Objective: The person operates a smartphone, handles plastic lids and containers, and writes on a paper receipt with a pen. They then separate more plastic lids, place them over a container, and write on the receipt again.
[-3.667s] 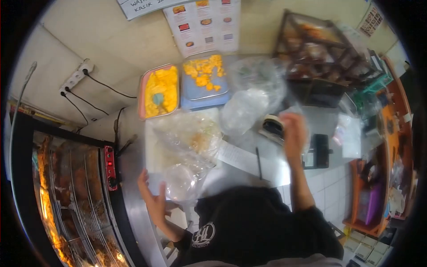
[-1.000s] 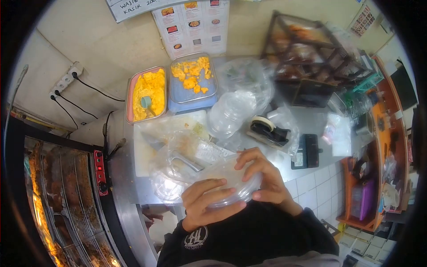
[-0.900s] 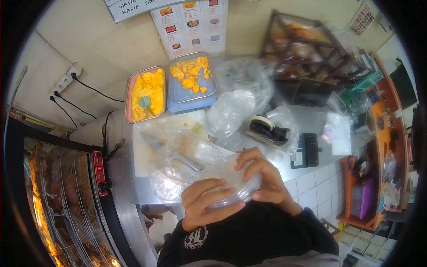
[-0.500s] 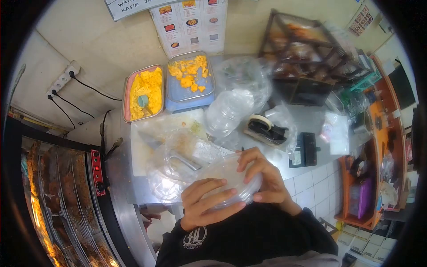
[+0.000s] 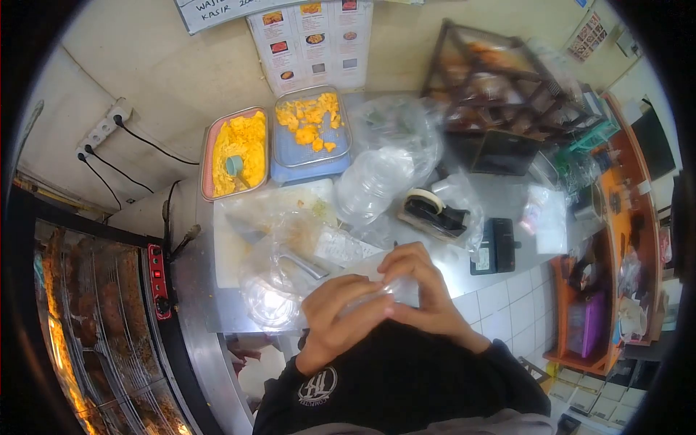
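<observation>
Close to my body, a clear plastic container [image 5: 405, 291] is held between both hands, partly hidden by the fingers. My left hand [image 5: 341, 313] is closed around its left side, the fingertips meeting near the middle. On the opposite side my right hand [image 5: 429, 293] grips it with bent fingers and thumb. Just beyond lie a clear plastic bag [image 5: 272, 290] of round clear lids or containers, a metal-handled utensil [image 5: 303, 262] and a printed paper [image 5: 346, 250]. A black tape dispenser [image 5: 433, 212] stands farther right.
Trays of yellow food [image 5: 239, 145] and orange-yellow pieces [image 5: 309, 123] stand at the back left. Bagged clear containers [image 5: 370, 185] fill the middle. A black device or case [image 5: 493, 246] lies right, and a heated glass cabinet [image 5: 109, 326] stands left.
The container has tilted, showing less of its broad surface. Both hands have drawn closer together around it, and the left fingers have shifted upward.
</observation>
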Motion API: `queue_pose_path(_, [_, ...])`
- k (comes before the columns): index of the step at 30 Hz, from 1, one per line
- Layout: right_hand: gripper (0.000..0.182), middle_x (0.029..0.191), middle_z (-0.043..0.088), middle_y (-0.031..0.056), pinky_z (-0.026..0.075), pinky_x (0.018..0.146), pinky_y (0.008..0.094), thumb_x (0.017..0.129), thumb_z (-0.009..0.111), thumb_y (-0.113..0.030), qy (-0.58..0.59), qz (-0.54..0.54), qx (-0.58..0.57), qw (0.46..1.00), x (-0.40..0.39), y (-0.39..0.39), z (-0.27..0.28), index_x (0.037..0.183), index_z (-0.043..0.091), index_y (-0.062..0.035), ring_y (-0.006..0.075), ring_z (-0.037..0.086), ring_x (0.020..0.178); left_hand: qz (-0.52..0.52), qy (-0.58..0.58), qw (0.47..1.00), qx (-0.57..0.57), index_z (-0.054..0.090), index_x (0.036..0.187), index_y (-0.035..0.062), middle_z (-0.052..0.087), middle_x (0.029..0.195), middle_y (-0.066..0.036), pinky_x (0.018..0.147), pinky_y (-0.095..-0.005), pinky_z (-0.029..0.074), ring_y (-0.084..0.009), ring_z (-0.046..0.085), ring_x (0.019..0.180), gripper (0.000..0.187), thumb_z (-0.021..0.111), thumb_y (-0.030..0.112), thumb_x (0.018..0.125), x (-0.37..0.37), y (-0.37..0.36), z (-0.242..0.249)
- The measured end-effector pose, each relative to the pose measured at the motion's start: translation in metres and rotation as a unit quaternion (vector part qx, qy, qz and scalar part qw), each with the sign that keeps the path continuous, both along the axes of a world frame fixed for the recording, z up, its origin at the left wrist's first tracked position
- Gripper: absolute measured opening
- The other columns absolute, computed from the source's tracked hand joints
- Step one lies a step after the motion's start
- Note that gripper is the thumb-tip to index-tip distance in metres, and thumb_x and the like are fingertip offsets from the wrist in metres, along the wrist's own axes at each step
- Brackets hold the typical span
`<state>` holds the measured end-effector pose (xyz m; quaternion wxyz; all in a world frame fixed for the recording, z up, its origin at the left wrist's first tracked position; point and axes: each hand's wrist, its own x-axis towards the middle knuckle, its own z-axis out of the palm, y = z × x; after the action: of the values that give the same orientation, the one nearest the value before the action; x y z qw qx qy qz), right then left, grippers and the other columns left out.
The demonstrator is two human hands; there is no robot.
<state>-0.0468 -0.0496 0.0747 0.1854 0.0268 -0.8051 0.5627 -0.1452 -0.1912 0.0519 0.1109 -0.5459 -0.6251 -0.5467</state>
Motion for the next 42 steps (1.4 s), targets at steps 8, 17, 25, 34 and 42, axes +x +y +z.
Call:
queue_pose_path(8, [0.037, 0.108, 0.049, 0.0118, 0.037, 0.087, 0.0319, 0.075, 0.068, -0.006, -0.011, -0.061, -0.166, 0.984, 0.010, 0.004, -0.001, 0.108, 0.051, -0.0018, 0.0216, 0.048, 0.102, 0.029, -0.286, 0.936, 0.201, 0.054, 0.091, 0.0068, 0.055, 0.089, -0.015, 0.062, -0.0306, 0.049, -0.0261, 0.061, 0.075, 0.024, 0.069, 0.018, 0.077, 0.004, 0.004, -0.032])
queue_pose_path(17, [0.022, 0.104, 0.055, 0.0164, 0.039, 0.084, 0.0341, 0.071, 0.069, 0.000, 0.164, -0.006, -0.201, 0.966, 0.004, -0.002, -0.016, 0.091, 0.061, -0.0060, 0.0245, 0.052, 0.099, -0.025, -0.222, 0.926, 0.305, 0.050, 0.095, 0.0118, 0.048, 0.088, -0.012, 0.058, -0.0342, 0.052, -0.0291, 0.060, 0.072, 0.025, 0.064, 0.028, 0.081, 0.011, 0.008, -0.038])
queue_pose_path(25, [0.018, 0.101, 0.054, 0.0160, 0.036, 0.085, 0.0375, 0.082, 0.058, -0.023, 0.154, 0.047, -0.224, 0.961, 0.007, 0.000, -0.014, 0.086, 0.061, -0.0056, 0.0264, 0.048, 0.098, -0.078, -0.184, 0.917, 0.347, 0.056, 0.097, 0.0107, 0.050, 0.094, -0.013, 0.064, -0.0371, 0.053, -0.0343, 0.060, 0.082, 0.024, 0.067, 0.021, 0.079, 0.010, 0.003, -0.041])
queue_pose_path(34, [0.018, 0.098, 0.054, 0.0152, 0.036, 0.084, 0.0391, 0.079, 0.057, -0.022, 0.155, 0.083, -0.227, 0.958, 0.007, 0.003, -0.012, 0.084, 0.061, -0.0058, 0.0269, 0.048, 0.095, -0.135, -0.145, 0.925, 0.323, 0.055, 0.098, 0.0087, 0.050, 0.100, -0.014, 0.066, -0.0399, 0.051, -0.0369, 0.059, 0.087, 0.030, 0.070, 0.014, 0.073, 0.004, -0.004, -0.046])
queue_pose_path(42, [0.018, 0.097, 0.054, 0.0151, 0.035, 0.083, 0.0389, 0.077, 0.058, -0.023, 0.148, 0.075, -0.210, 0.963, 0.007, 0.002, -0.009, 0.083, 0.061, -0.0061, 0.0272, 0.048, 0.095, -0.141, -0.116, 0.933, 0.311, 0.052, 0.100, 0.0097, 0.050, 0.099, -0.014, 0.066, -0.0392, 0.051, -0.0370, 0.059, 0.086, 0.037, 0.073, 0.013, 0.069, 0.001, -0.006, -0.045])
